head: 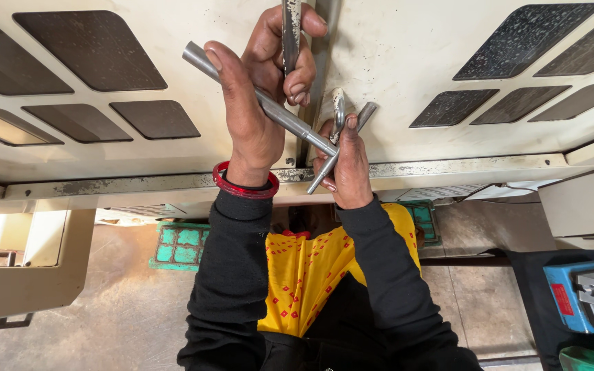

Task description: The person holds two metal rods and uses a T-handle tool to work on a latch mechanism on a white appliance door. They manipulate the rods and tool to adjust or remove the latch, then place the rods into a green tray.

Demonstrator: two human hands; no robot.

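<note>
My left hand [259, 89], with a red bangle [244, 184] at the wrist, curls its fingers around a vertical steel bar [290, 27]. Its thumb lies along a long slanted steel rod [283, 113]. My right hand [346, 161] grips a shorter steel rod [364, 113] where it crosses the lower end of the long rod. A metal ring piece [338, 104] sits just above my right thumb. Both hands work at the seam of a cream machine panel [407, 55] with dark slanted windows [91, 48].
The panel's worn lower ledge [139, 182] runs across the view. Green grid floor mats [180, 246] lie on the concrete floor. A cream cabinet [29, 282] stands at the left. A blue machine part [586, 295] is at the lower right. My yellow patterned garment [307, 271] hangs below my arms.
</note>
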